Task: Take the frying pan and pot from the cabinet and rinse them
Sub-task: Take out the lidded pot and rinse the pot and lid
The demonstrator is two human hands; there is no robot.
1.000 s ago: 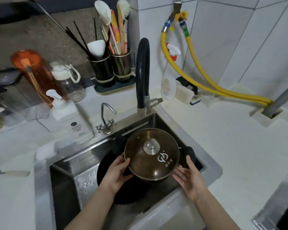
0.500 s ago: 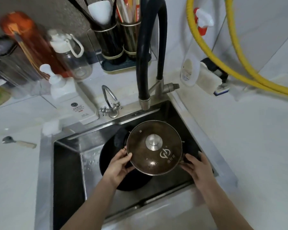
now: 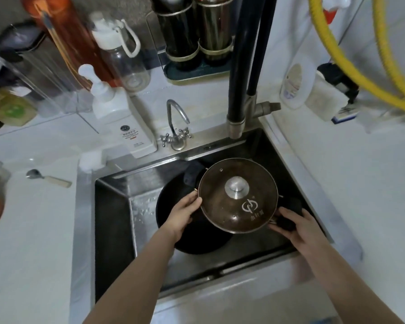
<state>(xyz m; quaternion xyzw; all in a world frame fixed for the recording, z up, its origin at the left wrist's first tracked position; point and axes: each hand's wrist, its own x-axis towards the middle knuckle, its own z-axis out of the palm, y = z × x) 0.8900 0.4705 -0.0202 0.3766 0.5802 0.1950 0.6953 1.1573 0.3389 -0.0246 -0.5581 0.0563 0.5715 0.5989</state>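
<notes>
A pot with a brown glass lid (image 3: 237,195) and a steel knob sits inside the steel sink (image 3: 112,230), resting partly on a black frying pan (image 3: 173,230). My left hand (image 3: 184,215) grips the pot's left handle, which the fingers hide. On the other side, my right hand (image 3: 295,226) holds the black right handle (image 3: 290,212). The pot body is hidden under the lid.
A tall black faucet (image 3: 246,73) rises behind the sink, beside a small chrome tap (image 3: 177,127). On the counter stand a white soap pump bottle (image 3: 119,118), a clear bottle (image 3: 124,54) and utensil holders (image 3: 197,36). A spoon (image 3: 48,177) lies left. Yellow hoses (image 3: 351,64) hang right.
The camera has leaned in closer over the sink. The pot has sunk lower into the sink onto the pan. My right hand has gone from open beside the pot to holding its handle.
</notes>
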